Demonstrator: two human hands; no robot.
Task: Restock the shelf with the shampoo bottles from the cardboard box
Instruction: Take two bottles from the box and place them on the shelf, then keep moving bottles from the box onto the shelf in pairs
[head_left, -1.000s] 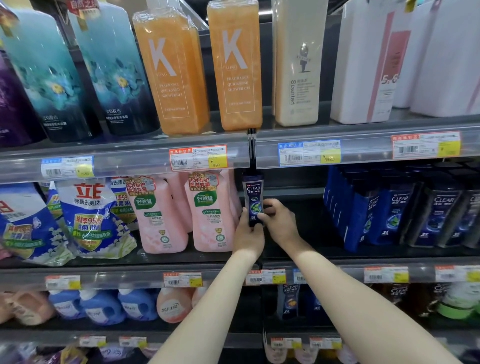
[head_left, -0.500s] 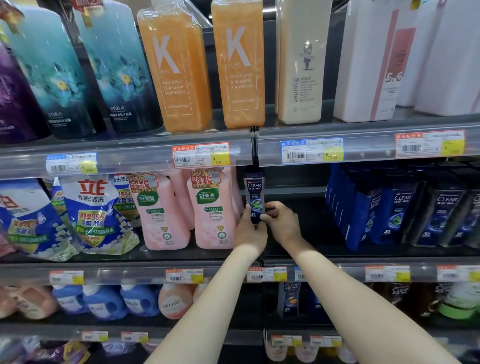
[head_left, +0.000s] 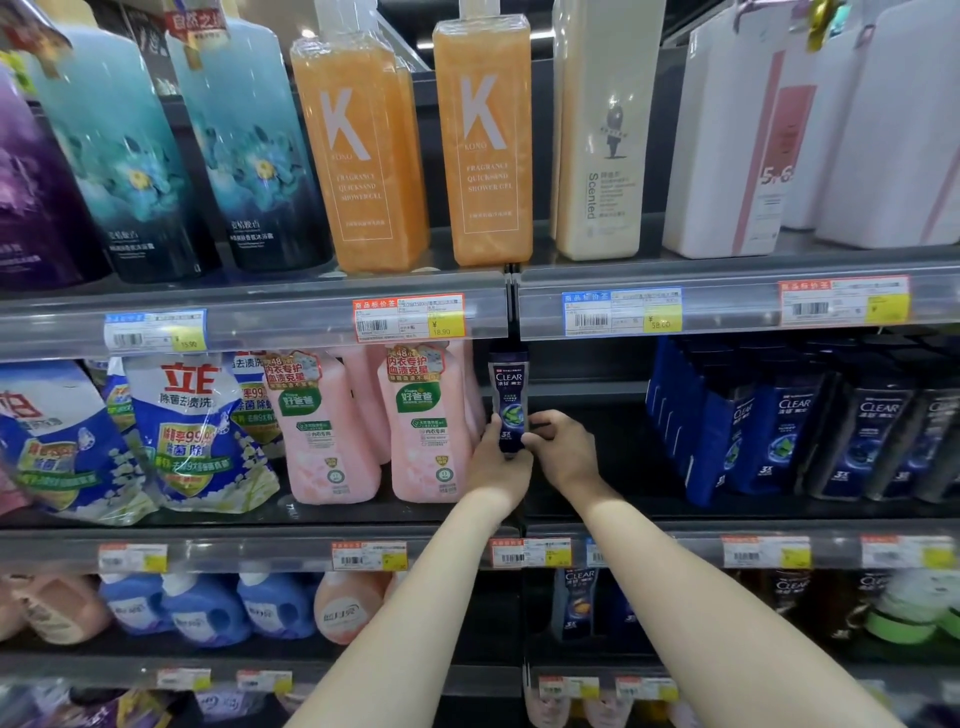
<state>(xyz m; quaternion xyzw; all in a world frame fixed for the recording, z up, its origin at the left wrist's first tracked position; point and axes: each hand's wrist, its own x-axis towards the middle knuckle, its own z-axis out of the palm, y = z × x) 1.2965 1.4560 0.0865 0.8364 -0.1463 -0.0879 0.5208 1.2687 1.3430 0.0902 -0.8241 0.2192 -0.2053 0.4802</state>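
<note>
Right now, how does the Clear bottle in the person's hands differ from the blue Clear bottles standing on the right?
The held bottle is dark purple-black and looks slimmer; the shelved blue bottles are brighter blue and broader. The left hand and right hand grip the held bottle low; the shelved blue bottles stand untouched in rows. Both carry the Clear logo and 3X.

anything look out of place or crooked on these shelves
One thing: the lone shampoo bottle, held upright by the left hand and right hand, is beside the pink bottles, a gap apart from the matching blue bottles further right. The refill pouches at left lean.
</note>
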